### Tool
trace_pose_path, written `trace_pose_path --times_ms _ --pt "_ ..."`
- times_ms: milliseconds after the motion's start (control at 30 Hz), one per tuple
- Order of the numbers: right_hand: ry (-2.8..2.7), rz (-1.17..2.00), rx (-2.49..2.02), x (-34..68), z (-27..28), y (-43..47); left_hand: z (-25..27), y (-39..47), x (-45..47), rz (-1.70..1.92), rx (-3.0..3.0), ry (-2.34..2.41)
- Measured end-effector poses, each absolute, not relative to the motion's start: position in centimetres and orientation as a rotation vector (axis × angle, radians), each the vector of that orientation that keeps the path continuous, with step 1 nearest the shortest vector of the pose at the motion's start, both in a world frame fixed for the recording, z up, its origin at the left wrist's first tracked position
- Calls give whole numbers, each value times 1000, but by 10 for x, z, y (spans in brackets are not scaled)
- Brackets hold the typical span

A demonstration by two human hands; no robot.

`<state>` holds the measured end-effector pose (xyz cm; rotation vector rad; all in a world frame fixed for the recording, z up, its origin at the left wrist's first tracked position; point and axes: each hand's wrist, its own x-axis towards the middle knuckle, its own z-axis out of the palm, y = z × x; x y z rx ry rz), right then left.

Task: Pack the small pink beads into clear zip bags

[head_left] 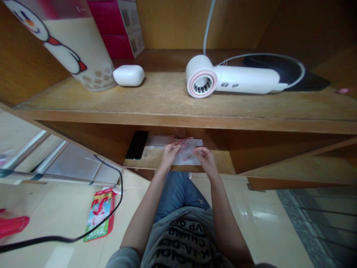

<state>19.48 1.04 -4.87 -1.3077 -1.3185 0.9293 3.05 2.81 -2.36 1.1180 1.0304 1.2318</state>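
Note:
Between my two hands is a small clear plastic bag (186, 149) with something small in it that I cannot make out. My left hand (171, 152) pinches the bag's upper left side, fingers closed. On the other side my right hand (205, 155) grips its right edge between thumb and fingers. Beneath the bag lies a white sheet (198, 143) on the lower shelf (150, 163). Left of my left hand are a clear plastic packet (158, 141) and a black phone (137, 145), both lying flat.
Above my hands juts the upper shelf (167, 111). It carries a milk-tea cup (95, 44), a white earbud case (128, 75), pink boxes (119, 41) and a white handheld fan (245, 79) with its cable. A black cable (120, 190) hangs at the left, over a colourful packet (98, 214) on the floor.

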Motion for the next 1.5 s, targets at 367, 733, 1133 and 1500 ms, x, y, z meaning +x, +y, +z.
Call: trace_pose_path --times_ms 367,733,1133,1500 --pt "-1106 1352 -1223 183 -25 1 -11 23 29 1200 1475 1102" --pt "-1048 1380 -1188 185 -28 1 -12 19 33 1177 1317 1094" --pt "-1027 1410 -1190 184 -25 -1 -17 15 35 1176 1118 1008" --pt "-1042 1316 -1190 180 -26 -1 -19 10 38 1171 1157 1063"
